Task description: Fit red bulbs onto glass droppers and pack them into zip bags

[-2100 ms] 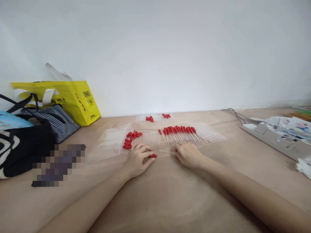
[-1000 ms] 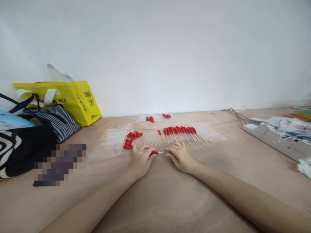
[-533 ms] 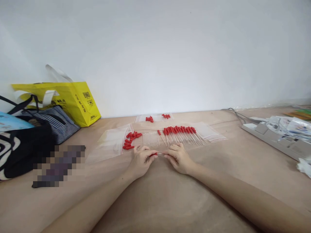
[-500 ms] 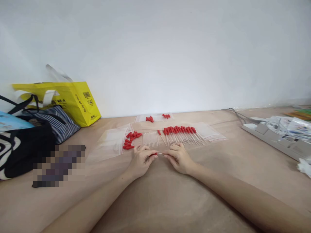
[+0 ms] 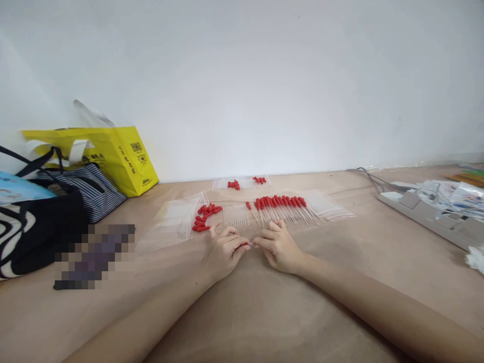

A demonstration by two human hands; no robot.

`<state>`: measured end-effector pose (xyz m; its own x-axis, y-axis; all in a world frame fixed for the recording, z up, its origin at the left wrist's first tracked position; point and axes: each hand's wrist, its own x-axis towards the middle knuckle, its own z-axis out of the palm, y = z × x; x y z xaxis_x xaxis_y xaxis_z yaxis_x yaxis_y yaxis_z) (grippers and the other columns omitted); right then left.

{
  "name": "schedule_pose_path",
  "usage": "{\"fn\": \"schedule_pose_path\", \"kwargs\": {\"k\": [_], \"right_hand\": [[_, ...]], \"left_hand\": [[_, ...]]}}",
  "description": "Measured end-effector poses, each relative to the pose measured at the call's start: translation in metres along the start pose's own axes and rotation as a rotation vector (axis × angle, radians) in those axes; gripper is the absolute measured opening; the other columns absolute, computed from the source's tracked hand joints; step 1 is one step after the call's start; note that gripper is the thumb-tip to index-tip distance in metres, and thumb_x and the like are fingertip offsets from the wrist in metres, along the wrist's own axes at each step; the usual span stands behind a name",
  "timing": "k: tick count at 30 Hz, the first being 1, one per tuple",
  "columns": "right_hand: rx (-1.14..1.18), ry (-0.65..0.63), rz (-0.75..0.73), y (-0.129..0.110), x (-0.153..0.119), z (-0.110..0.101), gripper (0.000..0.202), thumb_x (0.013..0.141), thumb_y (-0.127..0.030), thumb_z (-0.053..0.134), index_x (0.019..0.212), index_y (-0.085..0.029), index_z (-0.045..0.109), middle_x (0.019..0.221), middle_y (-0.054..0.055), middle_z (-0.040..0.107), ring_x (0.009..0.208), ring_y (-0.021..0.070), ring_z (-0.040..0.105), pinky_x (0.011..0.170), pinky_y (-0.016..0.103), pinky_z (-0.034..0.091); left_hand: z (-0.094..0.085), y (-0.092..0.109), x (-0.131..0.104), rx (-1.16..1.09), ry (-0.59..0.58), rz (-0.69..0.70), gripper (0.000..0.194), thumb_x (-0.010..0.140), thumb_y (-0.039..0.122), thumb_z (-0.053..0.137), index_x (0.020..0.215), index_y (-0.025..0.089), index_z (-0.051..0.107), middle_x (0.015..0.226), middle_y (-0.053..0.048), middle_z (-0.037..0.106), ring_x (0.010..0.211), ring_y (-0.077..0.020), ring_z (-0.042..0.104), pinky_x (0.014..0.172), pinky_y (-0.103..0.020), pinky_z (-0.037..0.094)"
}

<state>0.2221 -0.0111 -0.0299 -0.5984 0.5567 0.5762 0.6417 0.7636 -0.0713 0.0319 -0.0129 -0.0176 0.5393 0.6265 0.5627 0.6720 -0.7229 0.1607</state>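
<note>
A red bulb (image 5: 245, 244) is pinched between the thumb and fingers of the left hand (image 5: 223, 251), low over the desk (image 5: 242, 317). Beside it, a thin clear tube (image 5: 251, 244) is gripped by the fingertips of the right hand (image 5: 280, 248), its far part hidden by them. Both are held near their facing ends, probably so that they can be kept in line; whether the tube is seated inside the bulb cannot be told.

Just beyond, bare clear tubes (image 5: 235, 217) are laid side by side, with loose red bulbs (image 5: 202, 223) heaped to their left, seemingly within easy reach. To the right, red-topped tubes (image 5: 282, 202) are ranged slantwise, tops pointed away, perhaps to be kept apart from the bare ones.
</note>
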Motion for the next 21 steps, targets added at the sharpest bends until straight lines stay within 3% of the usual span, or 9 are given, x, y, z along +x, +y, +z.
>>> {"fn": "schedule_pose_path", "kwargs": {"k": [6,10,13,21], "right_hand": [[0.069,-0.036,0.006,0.003,0.003,0.002,0.022,0.084,-0.021,0.043,0.086,-0.019,0.064,0.066,0.004,0.053,0.070,0.0161,0.036,0.068,0.031,0.024],[0.092,-0.039,0.023,0.010,0.002,-0.001,0.023,0.086,-0.028,0.042,0.091,-0.019,0.063,0.069,0.004,0.056,0.073,0.0166,0.039,0.069,0.030,0.026],[0.097,-0.048,0.048,0.016,-0.002,-0.004,0.025,0.087,-0.031,0.041,0.089,-0.018,0.062,0.072,0.005,0.057,0.074,0.0164,0.041,0.070,0.030,0.028],[0.166,0.050,0.084,0.011,-0.004,0.000,0.028,0.087,-0.024,0.036,0.077,-0.015,0.060,0.064,0.005,0.052,0.067,0.0161,0.038,0.066,0.030,0.029]], "left_hand": [[0.002,0.000,0.001,0.008,0.035,0.042,0.012,0.082,0.028,0.052,0.078,0.025,0.063,0.067,0.006,0.068,0.076,-0.0147,0.058,0.100,-0.049,0.006],[-0.001,-0.007,0.001,0.037,0.047,0.028,0.015,0.079,0.034,0.056,0.090,0.026,0.062,0.073,0.004,0.069,0.081,-0.0165,0.058,0.100,-0.049,0.010],[-0.005,-0.010,0.001,0.071,0.067,0.032,0.013,0.080,0.033,0.053,0.085,0.027,0.064,0.075,0.004,0.069,0.083,-0.0173,0.058,0.100,-0.049,0.010],[-0.002,-0.005,0.002,0.004,0.138,0.033,0.010,0.080,0.029,0.055,0.075,0.025,0.063,0.067,0.006,0.068,0.074,-0.0154,0.059,0.099,-0.049,0.008]]}}
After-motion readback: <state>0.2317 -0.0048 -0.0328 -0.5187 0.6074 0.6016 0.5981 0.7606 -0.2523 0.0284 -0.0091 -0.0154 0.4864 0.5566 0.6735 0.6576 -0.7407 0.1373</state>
